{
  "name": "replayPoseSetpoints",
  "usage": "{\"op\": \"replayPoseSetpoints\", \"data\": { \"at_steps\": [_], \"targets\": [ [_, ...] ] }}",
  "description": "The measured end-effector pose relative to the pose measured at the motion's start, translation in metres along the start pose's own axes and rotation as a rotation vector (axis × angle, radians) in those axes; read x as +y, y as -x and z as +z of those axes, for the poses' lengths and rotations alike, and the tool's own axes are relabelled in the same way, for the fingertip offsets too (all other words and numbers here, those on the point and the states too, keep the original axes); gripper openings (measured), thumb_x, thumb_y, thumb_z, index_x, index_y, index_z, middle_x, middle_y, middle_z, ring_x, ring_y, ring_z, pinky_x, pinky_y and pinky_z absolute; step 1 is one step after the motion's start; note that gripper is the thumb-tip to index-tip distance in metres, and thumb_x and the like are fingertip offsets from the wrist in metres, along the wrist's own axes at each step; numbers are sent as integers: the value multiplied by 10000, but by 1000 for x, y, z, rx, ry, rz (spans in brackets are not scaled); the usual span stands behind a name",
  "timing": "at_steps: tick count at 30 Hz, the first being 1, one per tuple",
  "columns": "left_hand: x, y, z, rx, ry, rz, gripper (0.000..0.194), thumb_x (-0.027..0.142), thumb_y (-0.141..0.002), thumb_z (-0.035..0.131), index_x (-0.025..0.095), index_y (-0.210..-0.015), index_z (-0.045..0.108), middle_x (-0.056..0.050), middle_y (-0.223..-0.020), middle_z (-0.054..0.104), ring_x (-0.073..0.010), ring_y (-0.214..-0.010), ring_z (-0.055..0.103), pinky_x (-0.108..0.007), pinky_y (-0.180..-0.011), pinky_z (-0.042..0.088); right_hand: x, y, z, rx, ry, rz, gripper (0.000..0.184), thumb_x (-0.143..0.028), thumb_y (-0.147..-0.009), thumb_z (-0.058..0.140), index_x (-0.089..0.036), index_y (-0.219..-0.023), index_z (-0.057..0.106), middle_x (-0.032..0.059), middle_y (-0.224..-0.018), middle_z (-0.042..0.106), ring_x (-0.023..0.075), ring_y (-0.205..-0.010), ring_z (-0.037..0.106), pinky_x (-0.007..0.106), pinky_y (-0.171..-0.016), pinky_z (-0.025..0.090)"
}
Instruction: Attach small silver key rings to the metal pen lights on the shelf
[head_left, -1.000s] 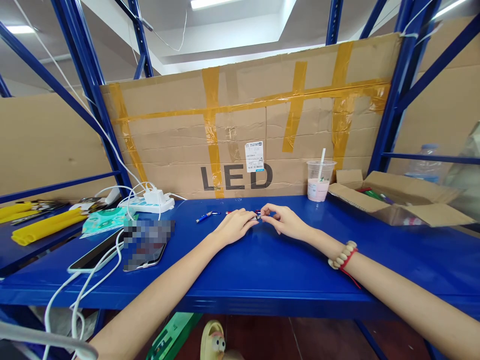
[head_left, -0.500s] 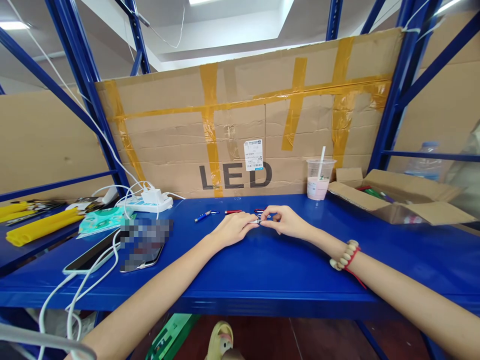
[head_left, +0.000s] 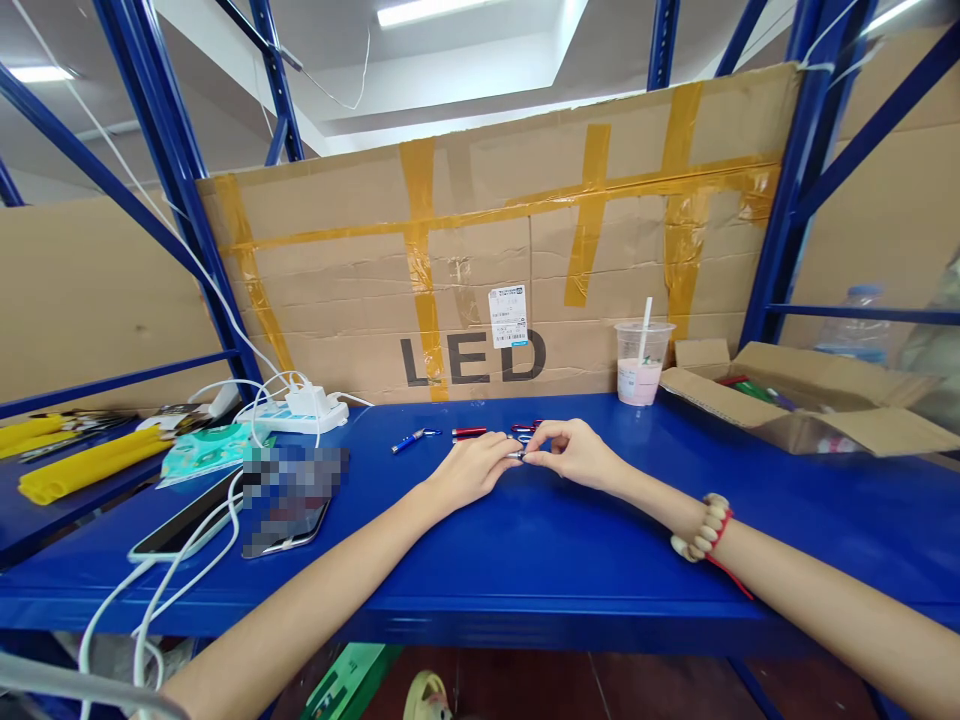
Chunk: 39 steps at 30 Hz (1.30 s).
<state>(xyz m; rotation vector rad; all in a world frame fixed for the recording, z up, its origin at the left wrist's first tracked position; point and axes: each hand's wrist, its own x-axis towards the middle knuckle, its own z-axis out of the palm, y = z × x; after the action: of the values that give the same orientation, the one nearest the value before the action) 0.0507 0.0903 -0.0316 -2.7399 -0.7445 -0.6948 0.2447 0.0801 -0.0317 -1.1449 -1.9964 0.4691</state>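
My left hand [head_left: 472,468] rests low over the blue tabletop, its fingers closed round a slim silver-ended tube [head_left: 515,455] whose kind I cannot make out. From the other side, my right hand [head_left: 574,450] pinches the tube's tip between thumb and fingertips. Most of the tube is hidden in the left fingers. Left of the hands lies a small blue metal tube with a clip [head_left: 409,442]. Just behind the left hand is a red tube [head_left: 469,433], partly covered. Some small red and metal pieces [head_left: 523,428] lie behind the fingertips.
A plastic cup with a straw [head_left: 640,375] and an open cardboard box [head_left: 787,400] stand at the right. Two phones, one [head_left: 187,520] at the left, lie among white cables near a power strip [head_left: 300,415]. A cardboard sheet [head_left: 360,290] closes off the back.
The view has tilted up slightly, so everything sits a little lower. Both hands stay together on the tube, with only slight finger movement.
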Motion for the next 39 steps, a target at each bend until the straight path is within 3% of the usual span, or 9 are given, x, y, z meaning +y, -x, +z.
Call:
{"op": "replayPoseSetpoints", "data": {
  "at_steps": [9,15,25,39],
  "targets": [
    [0,-1,-1,12,-92,43,296,291,-920,244,155,-994,497,-61,-869,547,-151,-821,514,-266,-736,426,-9,1,1,-122,-248,186,364,-463,-572,655,-118,-680,612,5,-581,531,52,-405,397,216,-432,323],
    [0,-2,3,33,-46,8,255,290,-917,273,168,-1017,475,-42,-936,575,-143,-852,530,-253,-746,431,-12,1,-1,-159,-351,321,388,-477,-615,636,-111,-745,618,-11,-509,466,49,-435,388,184,-393,231],
    [1,-3,3,29,-37,-24,288,284,-919,267,184,-1135,428,-36,-1008,576,-143,-908,533,-262,-786,441,-17,2,-6,-216,-423,417,397,-507,-627,634,-139,-772,603,-29,-501,430,30,-441,341,160,-404,228],
    [1,-9,4,-15,-30,-89,243,235,-903,304,190,-1054,489,-22,-959,586,-142,-904,533,-255,-779,431,-15,2,-4,-188,-454,446,407,-488,-580,680,-144,-783,602,-39,-502,436,24,-448,362,138,-404,263]
  ]
}}
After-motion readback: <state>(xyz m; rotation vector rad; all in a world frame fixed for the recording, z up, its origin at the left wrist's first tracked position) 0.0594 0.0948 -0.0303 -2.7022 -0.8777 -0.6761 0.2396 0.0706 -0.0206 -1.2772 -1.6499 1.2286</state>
